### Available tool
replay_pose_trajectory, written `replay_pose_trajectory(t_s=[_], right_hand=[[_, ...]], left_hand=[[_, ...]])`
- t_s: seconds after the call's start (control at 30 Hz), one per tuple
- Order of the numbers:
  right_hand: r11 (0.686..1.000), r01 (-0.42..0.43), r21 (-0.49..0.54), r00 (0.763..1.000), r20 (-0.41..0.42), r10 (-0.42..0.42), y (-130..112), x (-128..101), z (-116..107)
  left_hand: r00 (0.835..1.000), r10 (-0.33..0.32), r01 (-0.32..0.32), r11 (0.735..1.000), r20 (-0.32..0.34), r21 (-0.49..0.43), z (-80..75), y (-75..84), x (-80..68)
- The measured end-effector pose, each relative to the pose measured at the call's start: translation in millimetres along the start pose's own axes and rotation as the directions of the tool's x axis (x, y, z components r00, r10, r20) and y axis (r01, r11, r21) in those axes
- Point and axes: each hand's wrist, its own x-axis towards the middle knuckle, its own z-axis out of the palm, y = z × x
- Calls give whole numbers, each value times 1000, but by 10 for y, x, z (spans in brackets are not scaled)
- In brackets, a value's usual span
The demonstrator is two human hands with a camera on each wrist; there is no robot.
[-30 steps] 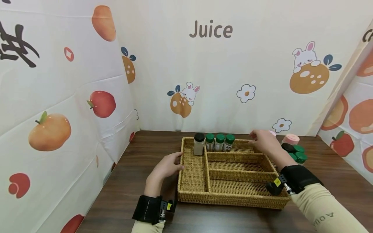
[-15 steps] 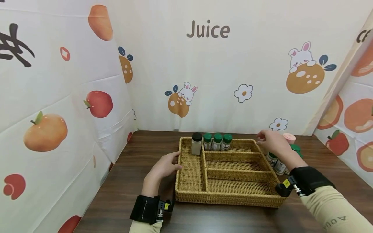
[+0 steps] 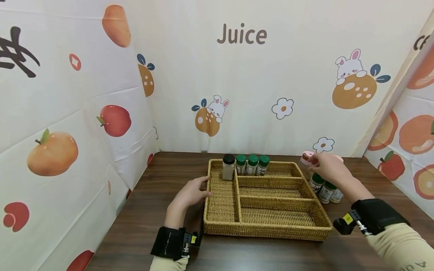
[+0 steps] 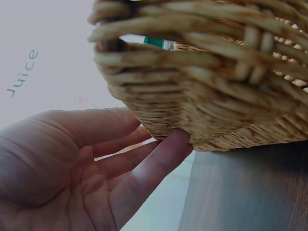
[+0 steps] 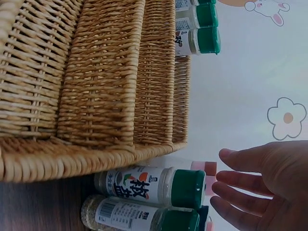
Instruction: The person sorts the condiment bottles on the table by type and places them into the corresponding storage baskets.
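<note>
A woven tray with several compartments lies on the brown table. My left hand touches its left side with extended fingers; the left wrist view shows the fingertips against the lower edge of the weave. My right hand hovers beyond the tray's far right corner, above several standing jars. Its fingers are loosely spread close to a pink-capped jar; the right wrist view shows a gap between them and the pink cap. Green-capped jars with white labels stand beside the tray's right wall.
Inside the tray, a black-capped jar stands in the left compartment. Three green-capped jars line up in the back compartment. Fruit-printed cloth hangs behind and at both sides of the table.
My right hand has moved right, from over the tray's back right corner to the jars outside it. The left hand stays at the tray's side. The head view has shifted slightly.
</note>
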Motion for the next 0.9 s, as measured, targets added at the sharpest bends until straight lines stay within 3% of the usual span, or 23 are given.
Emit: replay_pose_trajectory(t_s=[0.2,0.43,0.67,0.9], right_hand=[[1000,18,2,1000,-12,-17,54,-49,-21],[990,139,-36,990,3,-139,130,-95,-26],[991,130,-39,987,104,-125,178,-127,-13],[980,163,-110,985,82,-154,157,-128,44]], left_hand=[[1000,-4,4,1000,1,-11,9,-3,0],[1000,0,0,1000,-3,2,4,-4,-5],[1000,2,-2,1000,-6,8,0,-5,-9],[1000,3,-3,1000,-6,2,5,-5,-6]])
